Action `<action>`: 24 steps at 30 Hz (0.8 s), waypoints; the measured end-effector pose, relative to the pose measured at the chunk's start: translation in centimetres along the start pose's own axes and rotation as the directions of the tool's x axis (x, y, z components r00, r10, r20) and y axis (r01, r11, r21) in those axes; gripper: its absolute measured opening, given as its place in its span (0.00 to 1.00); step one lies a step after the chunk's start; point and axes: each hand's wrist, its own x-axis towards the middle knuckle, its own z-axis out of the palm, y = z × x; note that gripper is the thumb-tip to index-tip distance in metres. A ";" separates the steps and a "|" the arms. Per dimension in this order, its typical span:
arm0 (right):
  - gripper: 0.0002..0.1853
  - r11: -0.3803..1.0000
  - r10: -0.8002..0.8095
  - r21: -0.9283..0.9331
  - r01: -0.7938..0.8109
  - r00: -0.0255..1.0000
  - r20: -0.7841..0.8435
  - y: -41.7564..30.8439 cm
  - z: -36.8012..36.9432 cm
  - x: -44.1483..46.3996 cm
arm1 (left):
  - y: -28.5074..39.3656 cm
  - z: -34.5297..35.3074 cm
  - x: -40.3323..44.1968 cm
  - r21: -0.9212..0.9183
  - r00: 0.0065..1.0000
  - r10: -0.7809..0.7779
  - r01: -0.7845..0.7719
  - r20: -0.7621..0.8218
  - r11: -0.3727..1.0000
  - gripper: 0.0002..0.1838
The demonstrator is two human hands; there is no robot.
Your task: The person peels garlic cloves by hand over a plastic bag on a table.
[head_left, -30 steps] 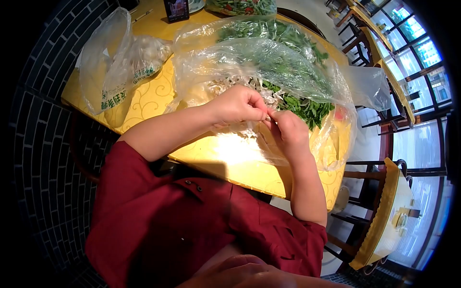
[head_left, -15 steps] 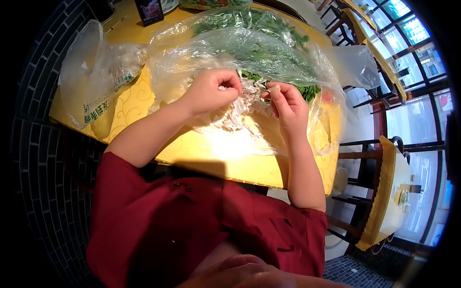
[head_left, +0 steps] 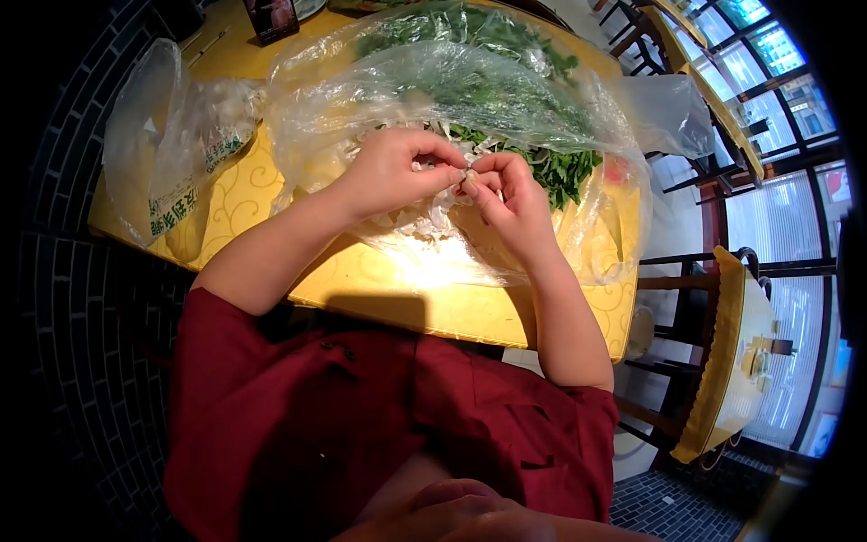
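Above a pile of papery garlic skins point(head_left: 433, 226), my two hands meet at the fingertips. My right hand point(head_left: 510, 199) pinches a small pale garlic clove point(head_left: 470, 177) between thumb and forefinger. From the other side, the thumb and forefinger of my left hand point(head_left: 402, 172) close on the same clove. Something small and white shows inside the curled fingers of the left hand, perhaps another clove. Cut green leafy stalks point(head_left: 560, 172) lie just beyond the hands, partly under a clear plastic bag point(head_left: 361, 99) that also holds more greens.
A plastic bag of garlic bulbs point(head_left: 226, 113) with green print lies on the left of the yellow table point(head_left: 361, 294). Toward the back left stands a phone-like screen point(head_left: 271, 18). Another table point(head_left: 722, 361) with chairs is off to the right, and a dark brick wall point(head_left: 81, 316) is at left.
My right hand has moved left to join the left hand, so the fingertips now touch around the clove. More green stalks show on the right. The view has shifted slightly.
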 end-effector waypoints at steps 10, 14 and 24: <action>0.13 0.986 -0.016 -0.166 0.014 1.000 -0.009 0.0 0.4 -0.2 | -0.2 0.2 -0.3 -0.055 0.997 -0.047 0.050 0.053 0.997 0.07; 0.13 0.990 -0.053 -0.133 0.053 0.999 -0.001 0.1 0.5 -0.2 | -0.4 0.2 -0.4 -0.057 0.997 -0.046 0.049 0.060 0.997 0.07; 0.12 0.990 -0.020 -0.138 0.024 0.999 0.026 -0.7 0.6 -0.4 | -0.7 0.9 -0.4 0.112 0.994 0.095 -0.089 -0.053 0.990 0.05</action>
